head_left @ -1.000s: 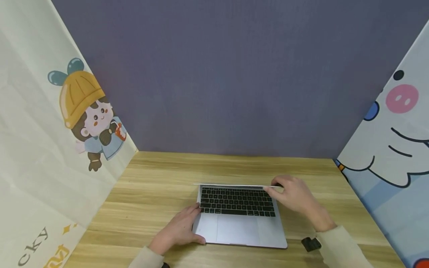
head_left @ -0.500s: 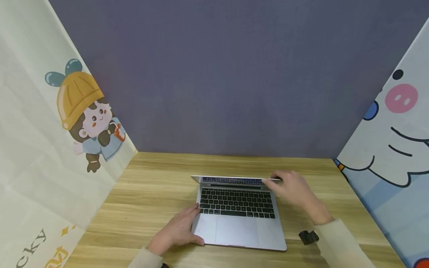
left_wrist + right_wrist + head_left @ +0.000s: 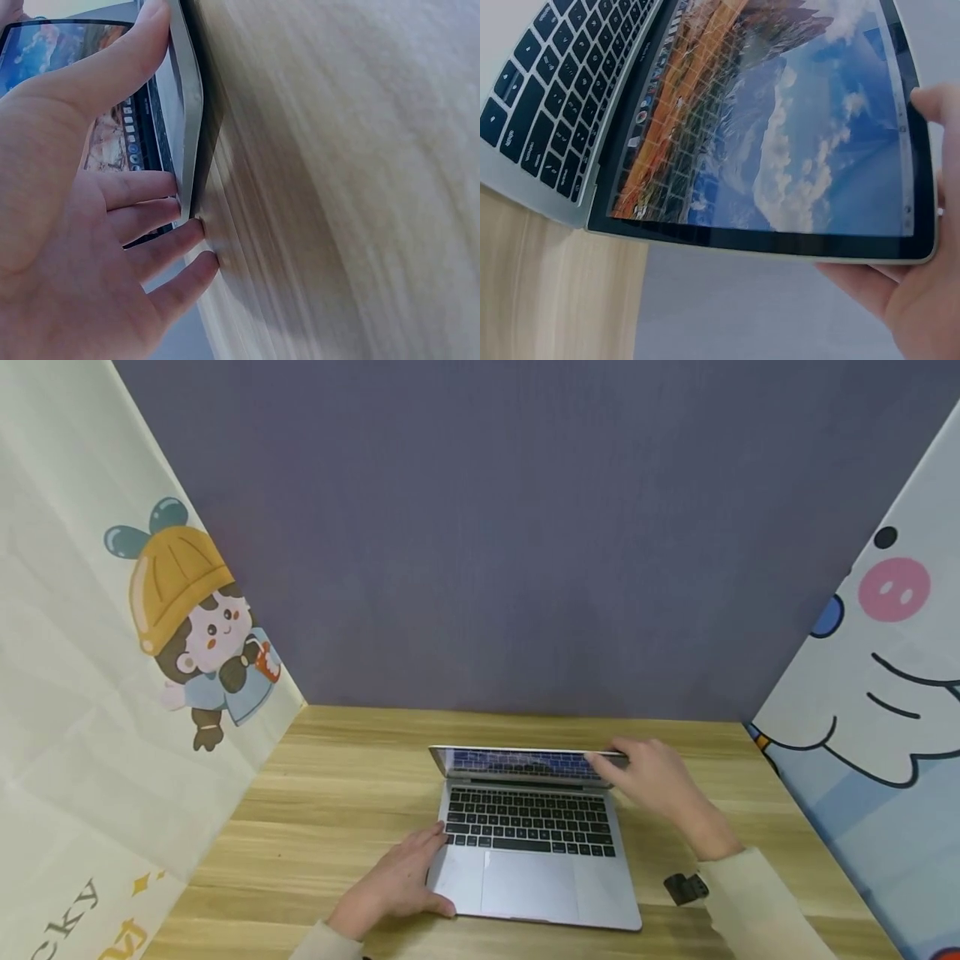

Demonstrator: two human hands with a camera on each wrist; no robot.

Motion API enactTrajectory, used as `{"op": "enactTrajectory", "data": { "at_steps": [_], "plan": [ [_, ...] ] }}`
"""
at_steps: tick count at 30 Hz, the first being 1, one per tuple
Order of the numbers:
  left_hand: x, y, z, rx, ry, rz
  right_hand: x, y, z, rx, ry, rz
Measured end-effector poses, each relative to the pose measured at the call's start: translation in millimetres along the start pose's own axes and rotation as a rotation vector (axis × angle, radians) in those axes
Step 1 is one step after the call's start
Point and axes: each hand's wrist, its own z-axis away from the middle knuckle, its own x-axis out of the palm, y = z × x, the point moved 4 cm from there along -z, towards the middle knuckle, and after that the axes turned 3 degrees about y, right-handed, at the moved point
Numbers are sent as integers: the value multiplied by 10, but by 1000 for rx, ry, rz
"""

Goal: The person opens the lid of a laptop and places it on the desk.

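Observation:
An unfolded silver laptop (image 3: pixel 529 887) with black keys lies on the wooden table, its screen (image 3: pixel 517 764) tilted up from the base. My right hand (image 3: pixel 654 781) grips the lid's upper right corner, thumb on the screen side and fingers behind, as the right wrist view shows. A lit mountain-and-sky picture fills the display (image 3: pixel 795 150) there. Along the base's left side rests my left hand (image 3: pixel 396 875), its thumb at the front left corner. The left wrist view shows the fairly straight fingers (image 3: pixel 142 217) of that hand touching the laptop's edge.
The wooden table (image 3: pixel 315 793) meets a grey-purple panel (image 3: pixel 480 543) at the back. Cartoon-printed sheets (image 3: pixel 60 635) flank it on the left and right. A small black device (image 3: pixel 686 888) sits by the right sleeve.
My right hand has raised the lid and tipped it back, so the screen shows more above the keyboard. The left hand has stayed at the base's left side.

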Motion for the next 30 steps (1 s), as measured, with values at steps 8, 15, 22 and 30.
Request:
{"op": "enactTrajectory", "data": {
  "at_steps": [8,15,22,30],
  "plan": [
    [-3,4,15,-3,-2,11,-43,-182,-66,-132,211,83],
    [-12,12,16,8,3,0,-27,-295,-144,-188,412,151],
    [-1,22,8,8,4,-3,-11,-420,-206,-171,508,213],
    [4,21,7,3,1,-5,32,-470,-274,-139,513,233]
  ]
}}
